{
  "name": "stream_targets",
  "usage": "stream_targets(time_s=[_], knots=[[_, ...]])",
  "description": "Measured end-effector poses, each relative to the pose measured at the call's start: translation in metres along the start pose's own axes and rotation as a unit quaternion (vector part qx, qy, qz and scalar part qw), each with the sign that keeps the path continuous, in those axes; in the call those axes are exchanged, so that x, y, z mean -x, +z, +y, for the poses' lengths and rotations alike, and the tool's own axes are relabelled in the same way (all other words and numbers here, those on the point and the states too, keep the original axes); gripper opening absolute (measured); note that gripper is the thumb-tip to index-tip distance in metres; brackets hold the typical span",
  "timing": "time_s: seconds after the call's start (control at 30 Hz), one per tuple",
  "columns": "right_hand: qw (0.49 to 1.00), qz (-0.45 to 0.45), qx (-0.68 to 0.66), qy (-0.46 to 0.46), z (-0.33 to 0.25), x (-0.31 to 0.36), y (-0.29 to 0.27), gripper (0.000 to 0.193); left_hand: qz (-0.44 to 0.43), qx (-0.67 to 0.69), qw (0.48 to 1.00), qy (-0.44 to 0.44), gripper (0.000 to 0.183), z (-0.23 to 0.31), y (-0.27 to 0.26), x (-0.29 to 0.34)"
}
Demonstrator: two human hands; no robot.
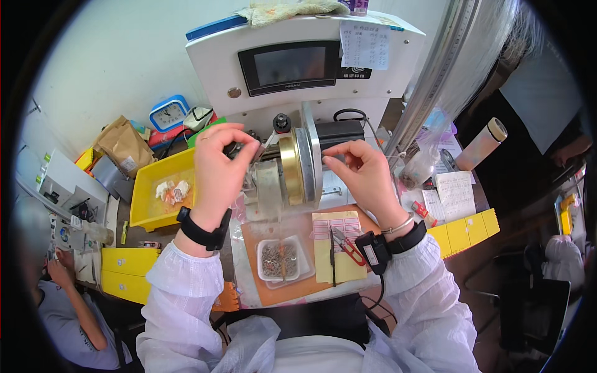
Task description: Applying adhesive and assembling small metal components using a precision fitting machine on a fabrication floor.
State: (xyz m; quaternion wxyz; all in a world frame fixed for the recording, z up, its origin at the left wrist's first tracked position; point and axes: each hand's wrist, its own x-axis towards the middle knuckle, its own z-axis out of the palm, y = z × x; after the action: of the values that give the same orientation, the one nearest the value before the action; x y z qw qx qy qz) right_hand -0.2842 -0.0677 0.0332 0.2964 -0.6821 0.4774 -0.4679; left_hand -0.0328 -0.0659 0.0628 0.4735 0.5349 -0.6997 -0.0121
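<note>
Your left hand (225,152) and right hand (359,171) look pinched flanking the gold disc (290,171), can't tell if gripping anything; white tray (274,281) sits near, probably for reach.

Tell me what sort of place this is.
Probably a small-parts workshop: there's a white machine with a screen, a gold-and-grey wheel, and a white tray of small grey pieces.

Tray (278,279) of small parts (270,261) near the front edge of the worktop (245,280), snips (353,250) on papers (323,268) right of the tray, machine (273,112) behind.
</note>
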Motion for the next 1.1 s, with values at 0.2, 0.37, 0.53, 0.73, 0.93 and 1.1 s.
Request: stream_targets(time_s=[0.2, 0.37, 0.53, 0.73, 0.93, 1.1], knots=[[0.975, 0.212, 0.045, -0.043, 0.018, -0.013, -0.014, 0.015, -0.026, 0.046, 0.998, -0.035, 0.011, 0.009, -0.008, 0.001], [0.966, 0.241, -0.096, -0.018, 0.016, 0.005, -0.018, 0.009, -0.036, 0.047, 0.998, -0.024, 0.01, 0.01, 0.004, 0.005], [0.992, 0.111, -0.033, -0.051, 0.006, 0.008, 0.001, 0.015, -0.068, 0.022, 0.997, -0.019, 0.01, 0.011, 0.015, 0.009], [0.992, -0.044, 0.058, -0.101, 0.015, -0.013, 0.021, 0.023, -0.06, 0.027, 0.997, -0.028, 0.01, 0.009, 0.032, 0.014], [0.984, -0.029, 0.135, -0.112, 0.018, -0.01, 0.016, 0.017, -0.069, 0.036, 0.997, -0.021, 0.011, 0.012, 0.032, 0.016], [1.0, -0.013, 0.009, -0.001, -0.028, 0.042, -0.02, 0.011, -0.039, 0.066, 0.996, 0.04, 0.019, 0.038, -0.024, 0.022]])
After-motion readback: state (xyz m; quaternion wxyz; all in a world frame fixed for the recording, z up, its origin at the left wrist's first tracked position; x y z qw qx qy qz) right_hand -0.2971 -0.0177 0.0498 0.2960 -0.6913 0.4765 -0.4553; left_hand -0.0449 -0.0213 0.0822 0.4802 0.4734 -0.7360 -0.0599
